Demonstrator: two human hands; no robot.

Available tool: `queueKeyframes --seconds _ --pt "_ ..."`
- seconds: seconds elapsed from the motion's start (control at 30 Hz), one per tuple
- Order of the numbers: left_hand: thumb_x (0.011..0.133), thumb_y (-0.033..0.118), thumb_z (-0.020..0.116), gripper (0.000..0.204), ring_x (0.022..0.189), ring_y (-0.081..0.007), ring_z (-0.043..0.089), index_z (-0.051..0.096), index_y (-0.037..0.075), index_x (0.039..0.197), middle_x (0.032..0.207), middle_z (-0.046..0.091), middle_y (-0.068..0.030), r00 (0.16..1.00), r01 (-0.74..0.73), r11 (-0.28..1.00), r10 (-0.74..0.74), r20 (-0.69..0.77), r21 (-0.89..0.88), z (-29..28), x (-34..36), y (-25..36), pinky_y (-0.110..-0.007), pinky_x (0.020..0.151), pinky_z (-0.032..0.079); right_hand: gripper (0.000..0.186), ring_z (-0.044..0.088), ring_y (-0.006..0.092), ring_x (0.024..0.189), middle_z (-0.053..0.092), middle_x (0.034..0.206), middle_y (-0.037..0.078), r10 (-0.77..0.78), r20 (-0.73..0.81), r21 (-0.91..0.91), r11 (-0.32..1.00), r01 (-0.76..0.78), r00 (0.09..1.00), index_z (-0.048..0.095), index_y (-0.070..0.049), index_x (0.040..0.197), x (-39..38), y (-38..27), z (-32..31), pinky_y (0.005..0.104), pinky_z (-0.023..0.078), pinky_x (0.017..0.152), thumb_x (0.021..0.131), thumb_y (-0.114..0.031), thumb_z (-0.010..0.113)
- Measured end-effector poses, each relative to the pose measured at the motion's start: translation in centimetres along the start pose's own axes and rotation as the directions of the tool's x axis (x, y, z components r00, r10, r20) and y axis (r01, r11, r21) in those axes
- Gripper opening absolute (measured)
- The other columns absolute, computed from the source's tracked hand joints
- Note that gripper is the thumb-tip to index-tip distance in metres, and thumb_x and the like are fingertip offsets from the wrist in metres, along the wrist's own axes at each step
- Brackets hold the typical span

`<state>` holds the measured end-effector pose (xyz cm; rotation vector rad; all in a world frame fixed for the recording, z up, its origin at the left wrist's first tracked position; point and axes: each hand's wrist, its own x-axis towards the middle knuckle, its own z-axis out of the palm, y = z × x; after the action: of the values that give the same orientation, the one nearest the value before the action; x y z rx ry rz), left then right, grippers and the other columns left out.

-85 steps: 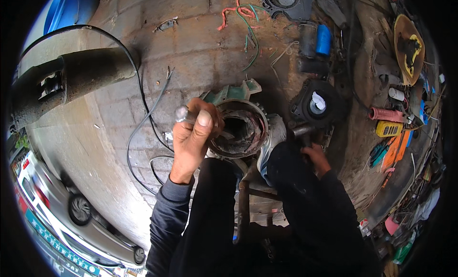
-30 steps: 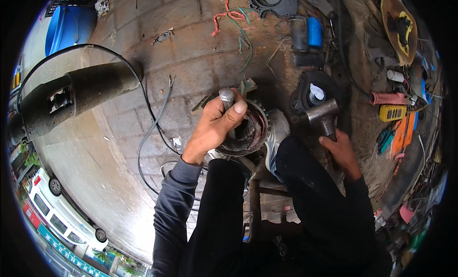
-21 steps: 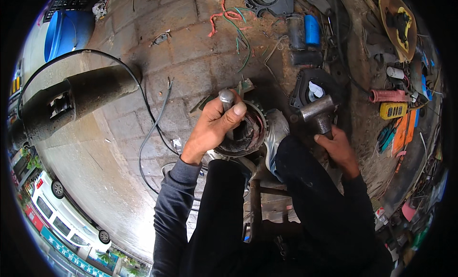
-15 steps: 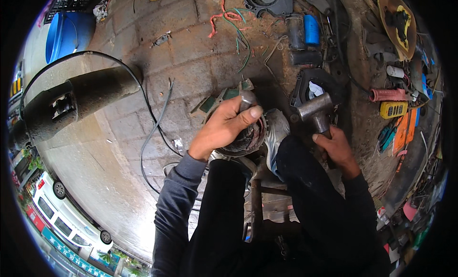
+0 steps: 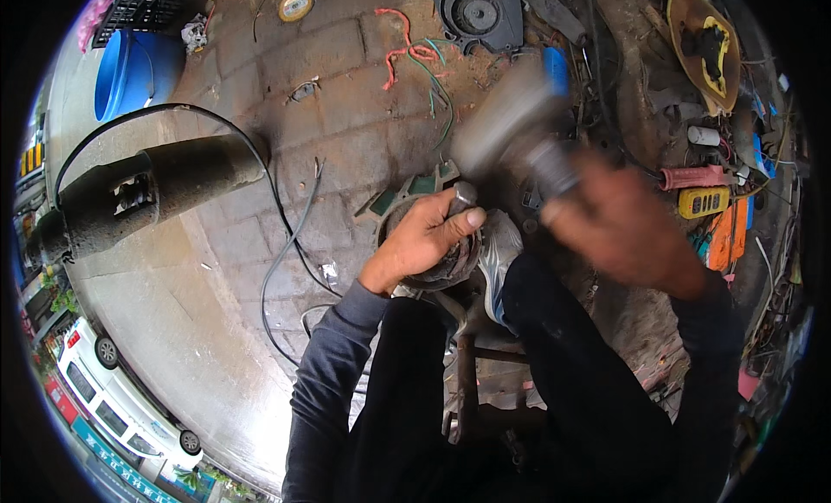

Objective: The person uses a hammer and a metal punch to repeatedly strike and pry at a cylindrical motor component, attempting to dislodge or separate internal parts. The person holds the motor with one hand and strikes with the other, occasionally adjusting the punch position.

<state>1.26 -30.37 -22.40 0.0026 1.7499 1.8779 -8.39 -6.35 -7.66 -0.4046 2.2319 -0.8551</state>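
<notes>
My left hand [image 5: 420, 243] is closed around a short steel punch [image 5: 463, 196], its domed top showing, over a round motor housing [image 5: 440, 276] with a pale green base [image 5: 385, 203]. Much of the housing's inside is hidden by that hand. My right hand [image 5: 623, 226], blurred by motion, grips a heavy steel hammer [image 5: 506, 122] raised up and to the right of the punch. The housing sits between my feet, a worn shoe [image 5: 499, 256] beside it on the right.
A large dark pipe [image 5: 182, 178] and cables [image 5: 294, 235] lie on the left, a blue bucket [image 5: 121, 79] behind them. A black fan cover [image 5: 472, 14], red wires [image 5: 396, 44], a yellow controller [image 5: 701, 203] and scattered scrap lie ahead and right. A white van [image 5: 121, 390] stands at left.
The hammer has swung up and forward from beside my right knee, now blurred. My left hand has shifted slightly right with the punch over the housing.
</notes>
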Motion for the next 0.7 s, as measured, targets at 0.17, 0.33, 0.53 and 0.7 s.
queueKeyframes --seconds 0.17,0.33,0.53,0.7 --pt "0.105 0.038 0.063 0.039 0.075 -0.0159 0.051 0.059 -0.001 0.106 0.079 0.057 -0.0091 1.000 -0.025 0.999 0.026 -0.005 0.048 0.5 -0.1 0.3 -0.036 0.072 0.047 0.033 0.059 0.0182 0.061 0.059 0.070 0.005 0.028 0.126 0.044 0.998 -0.034 0.992 0.061 -0.002 0.117 0.6 0.8 0.1 0.0393 0.046 0.057 0.094 -0.024 0.069" --pt "0.107 0.032 0.062 0.032 0.081 -0.0102 0.057 0.061 0.001 0.099 0.084 0.063 -0.0013 0.999 -0.052 0.993 0.051 0.012 0.110 0.1 0.1 -0.1 -0.029 0.075 0.049 0.023 0.049 0.0065 0.048 0.060 0.072 0.000 0.123 -0.250 0.439 0.898 -0.001 0.960 0.063 -0.003 0.109 -1.5 -1.5 -3.3 0.0233 0.040 0.045 0.097 -0.023 0.067" --pt "0.107 0.034 0.062 0.034 0.083 -0.0097 0.056 0.062 0.000 0.104 0.085 0.063 -0.0024 0.999 -0.037 0.996 0.036 0.009 0.080 0.2 0.0 0.4 -0.030 0.078 0.049 0.025 0.053 0.0107 0.046 0.059 0.069 0.001 0.056 -0.119 0.179 0.983 -0.034 0.991 0.059 -0.001 0.114 -0.2 1.7 3.1 0.0291 0.044 0.046 0.099 -0.020 0.064" --pt "0.106 0.035 0.062 0.035 0.081 -0.0104 0.055 0.061 0.001 0.101 0.083 0.061 -0.0020 0.999 -0.033 0.986 0.031 0.016 0.165 0.2 0.2 0.6 -0.031 0.075 0.049 0.021 0.055 0.0122 0.052 0.058 0.069 0.005 0.146 0.120 0.363 0.914 -0.180 0.982 0.059 -0.002 0.102 -1.3 4.3 1.6 0.0327 0.044 0.047 0.097 -0.021 0.065"
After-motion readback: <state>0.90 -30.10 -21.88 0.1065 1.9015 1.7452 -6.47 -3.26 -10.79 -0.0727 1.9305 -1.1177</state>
